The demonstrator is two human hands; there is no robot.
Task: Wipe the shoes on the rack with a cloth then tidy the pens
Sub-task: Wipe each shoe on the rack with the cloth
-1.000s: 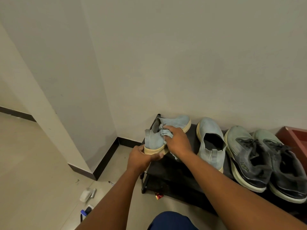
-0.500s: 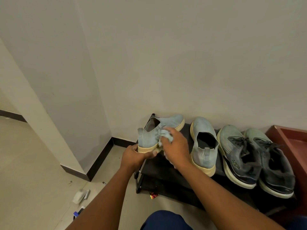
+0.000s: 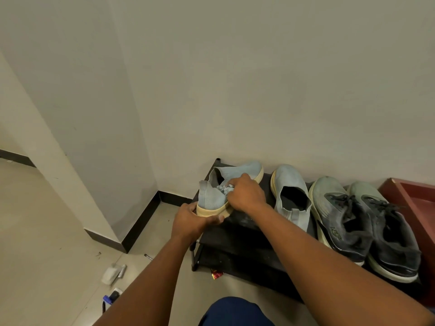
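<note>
A plain cream wall and a pale tiled floor (image 3: 42, 243) with a dark skirting board are seen around a low black shoe rack (image 3: 237, 238) set against the wall. On its top shelf, at the left end, a pale blue knitted slip-on shoe with a cream sole (image 3: 211, 196) is tipped up by the heel. The heel end of its sole is gripped by the left hand (image 3: 190, 220), fingers curled underneath. A crumpled pale blue cloth (image 3: 224, 189) is pinched in the right hand (image 3: 246, 194) and pressed against the shoe's opening. Just beside, the matching pale blue slip-on shoe (image 3: 290, 191) lies flat, and next to it a pair of dark grey laced trainers with pale green toes (image 3: 357, 222) is placed. A red-brown wooden tray (image 3: 414, 203) is seen at the right edge. On the floor to the left, a small white object (image 3: 110, 275) and a blue and black item (image 3: 110, 297) lie, too small to identify.
</note>
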